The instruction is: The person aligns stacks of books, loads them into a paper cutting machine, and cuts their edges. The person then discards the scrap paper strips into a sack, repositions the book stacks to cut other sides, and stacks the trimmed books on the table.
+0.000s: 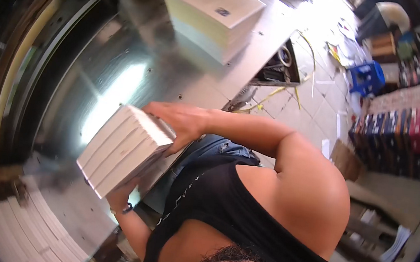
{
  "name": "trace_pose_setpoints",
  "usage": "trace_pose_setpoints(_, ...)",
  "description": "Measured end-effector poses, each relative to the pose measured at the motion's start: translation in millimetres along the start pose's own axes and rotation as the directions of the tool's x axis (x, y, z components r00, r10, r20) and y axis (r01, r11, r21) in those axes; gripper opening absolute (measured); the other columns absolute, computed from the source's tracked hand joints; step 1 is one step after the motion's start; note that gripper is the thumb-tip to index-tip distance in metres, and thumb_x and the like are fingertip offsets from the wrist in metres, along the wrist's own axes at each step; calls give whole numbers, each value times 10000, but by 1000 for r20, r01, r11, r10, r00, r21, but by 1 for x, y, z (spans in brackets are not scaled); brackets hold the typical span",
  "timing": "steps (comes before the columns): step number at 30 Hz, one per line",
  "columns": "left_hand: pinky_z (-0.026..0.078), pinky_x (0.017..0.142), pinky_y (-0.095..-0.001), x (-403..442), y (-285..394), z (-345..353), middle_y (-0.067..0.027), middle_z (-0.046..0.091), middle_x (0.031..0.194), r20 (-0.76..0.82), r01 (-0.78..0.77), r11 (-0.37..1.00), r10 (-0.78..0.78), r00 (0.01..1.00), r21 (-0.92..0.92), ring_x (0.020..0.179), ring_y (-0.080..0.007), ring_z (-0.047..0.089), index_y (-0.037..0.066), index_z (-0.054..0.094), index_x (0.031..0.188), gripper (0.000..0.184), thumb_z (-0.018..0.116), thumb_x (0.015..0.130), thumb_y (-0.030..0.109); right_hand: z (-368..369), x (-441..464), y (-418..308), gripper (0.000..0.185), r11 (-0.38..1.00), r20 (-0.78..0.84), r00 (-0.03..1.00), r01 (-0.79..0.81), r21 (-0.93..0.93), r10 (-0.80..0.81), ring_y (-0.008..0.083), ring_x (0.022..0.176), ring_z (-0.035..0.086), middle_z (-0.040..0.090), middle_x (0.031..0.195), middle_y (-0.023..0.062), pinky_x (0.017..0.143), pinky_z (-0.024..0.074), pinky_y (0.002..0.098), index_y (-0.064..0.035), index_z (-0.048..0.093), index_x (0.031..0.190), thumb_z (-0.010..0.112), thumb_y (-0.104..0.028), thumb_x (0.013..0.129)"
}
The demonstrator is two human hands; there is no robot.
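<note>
I hold a stack of thick, pale unbound book blocks (125, 147) tilted over the shiny metal table (169, 80). My right hand (180, 122) is closed over the stack's upper end, its fingers partly behind the paper. My left hand (122, 196), with a dark watch or band at its wrist, supports the lower end from beneath. Most of its fingers are hidden by the stack. A bright reflection lies on the metal beside the stack.
A large pale paper stack (212, 22) stands at the table's far end. More paper blocks (28, 229) sit lower left, beside a dark machine frame (30, 74). Right of the table are a blue plastic stool (366, 79), piled dark-covered books (396, 129) and paper scraps on the tiled floor (322, 102).
</note>
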State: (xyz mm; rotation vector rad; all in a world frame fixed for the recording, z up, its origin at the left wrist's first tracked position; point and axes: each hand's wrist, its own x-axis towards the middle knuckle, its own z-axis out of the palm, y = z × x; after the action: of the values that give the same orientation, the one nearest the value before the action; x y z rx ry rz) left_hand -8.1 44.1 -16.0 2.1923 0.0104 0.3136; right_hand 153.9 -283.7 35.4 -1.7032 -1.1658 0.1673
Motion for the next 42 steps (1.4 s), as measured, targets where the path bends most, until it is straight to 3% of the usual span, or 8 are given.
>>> trace_pose_setpoints(10,532,983,-453,16,22,12,-134,744,1202,60,-79,997,78,995,9,1093,-358,698,49,718,1239,677,925,683,376,2,-7,11,1013,997,-71,995,73,-24,-74,397,1202,583,579,1272,216,998,481,461,1,416,1415,938,-387,638)
trace_pose_setpoints(14,510,992,-458,18,23,26,-134,736,1213,373,-228,876,60,926,425,1102,-380,675,61,701,1264,622,878,753,370,-9,-3,-4,1014,996,-53,995,82,28,-81,388,1218,584,574,1306,209,1000,484,467,-10,414,1431,938,-402,657)
trace_pose_setpoints(18,514,968,-453,18,50,26,-141,742,1180,384,145,973,-205,900,180,1083,-365,683,74,708,1248,532,832,787,309,-53,27,-55,1105,945,-104,941,316,-81,-323,426,1168,597,579,1248,221,972,490,489,-19,339,1503,901,-336,606)
trace_pose_setpoints(25,485,1036,-398,24,75,25,-127,684,1289,377,251,959,-282,882,129,1184,-288,635,21,651,1285,668,911,717,261,-73,51,-77,1015,916,120,935,351,-192,-333,421,1108,607,599,1224,208,951,513,522,-59,379,1544,811,-258,647)
trace_pose_setpoints(28,488,1030,-405,23,24,16,-116,678,1272,312,183,982,-190,931,52,1173,-293,642,32,625,1317,800,959,626,259,-87,43,-88,975,965,70,973,227,-135,-219,415,1134,605,591,1262,211,962,524,492,-45,405,1523,812,-282,670)
trace_pose_setpoints(32,481,1039,-383,35,67,-7,-114,623,1316,-36,-1,805,-26,999,-593,1182,-256,622,10,402,1531,1114,969,621,312,-95,19,-80,1001,998,-211,975,70,-11,-70,329,1110,632,586,1270,195,941,523,415,-101,366,1587,801,-278,703)
trace_pose_setpoints(37,488,977,-317,75,91,-17,-163,662,1203,91,212,792,-196,976,-572,1065,-198,646,78,308,1605,820,676,875,139,-52,-18,-32,629,886,-328,871,-218,409,365,171,1012,630,644,1250,114,822,549,335,-65,520,1512,698,-305,959)
trace_pose_setpoints(42,484,928,-325,110,49,9,-165,732,1025,288,317,857,-209,935,-405,970,-191,677,68,257,1621,821,708,959,247,-37,-52,7,547,690,-231,707,-474,547,668,138,902,636,689,1128,72,763,556,305,-75,557,1495,624,-349,1026)
